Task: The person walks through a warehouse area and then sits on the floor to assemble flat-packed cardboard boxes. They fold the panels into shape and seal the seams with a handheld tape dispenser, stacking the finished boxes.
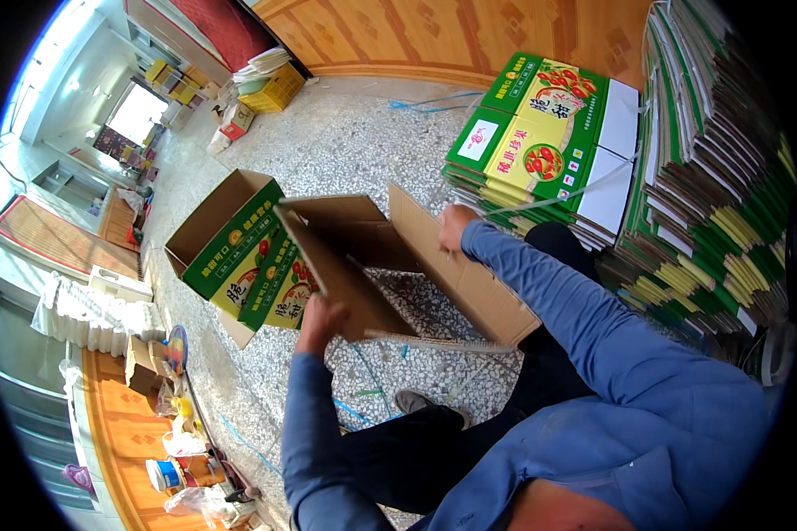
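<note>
Along the left side, a white stack [97,317] sits by the wooden panelling [119,389], with a small brown carton [142,367] and a white-and-blue tub [162,475] among clutter and plastic bags at its foot. Farther back, a bright window [138,111] lights the room. A grey speckled floor [354,124] runs across the middle, with loose blue strapping [429,103] and a yellow crate [279,91] on it near the far wall [452,37], which is wood-patterned. A green box [226,265] stands open left of centre. To the right lie a strapped bundle [527,133] of flat printed boxes and, beyond it, a tall stack [726,177] of folded ones.

The open box [465,279] is in front of the person, between both hands, its brown sides spread and floor showing through it; whether it touches the green box I cannot tell. The left forearm rises almost straight from the lower edge, and the left hand [321,320] is closed around the near edge of the box's left side. The right arm slants up and inward from the right; the right hand [456,227] has its fingers curled over the right side's upper edge.
</note>
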A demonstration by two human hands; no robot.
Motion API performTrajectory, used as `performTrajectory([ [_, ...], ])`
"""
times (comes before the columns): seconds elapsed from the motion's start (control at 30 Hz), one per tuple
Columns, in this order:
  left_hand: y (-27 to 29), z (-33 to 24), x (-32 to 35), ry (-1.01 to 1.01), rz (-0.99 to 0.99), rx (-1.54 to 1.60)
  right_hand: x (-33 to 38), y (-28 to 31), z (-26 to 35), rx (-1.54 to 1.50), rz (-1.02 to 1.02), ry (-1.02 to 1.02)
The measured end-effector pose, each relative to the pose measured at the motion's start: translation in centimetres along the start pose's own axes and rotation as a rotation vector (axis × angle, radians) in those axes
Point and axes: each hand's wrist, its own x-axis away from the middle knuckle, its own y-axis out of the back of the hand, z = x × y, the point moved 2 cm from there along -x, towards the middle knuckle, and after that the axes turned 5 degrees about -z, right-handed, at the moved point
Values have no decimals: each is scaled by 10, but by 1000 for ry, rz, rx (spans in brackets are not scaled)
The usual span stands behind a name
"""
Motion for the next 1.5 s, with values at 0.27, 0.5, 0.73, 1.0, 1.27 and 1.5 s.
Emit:
performTrajectory([
  [0.27,0,-47,182,273,-46,-28,-33,-18,56,-28,-177,-23],
  [0.5,-37,-71,221,331,-23,116,-43,-40,120,0,-141,2],
  [0.73,-46,-20,232,565,-156,178,-19,-47,125,52,-25,49],
  [1.0,-35,-8,213,313,-110,38,-16,-52,127,13,-104,-26],
  [1.27,-20,-25,210,443,-109,243,-20,-57,138,-4,-82,-35],
  [1.5,-19,14,212,405,13,59,-14,-54,130,8,-173,-5],
])
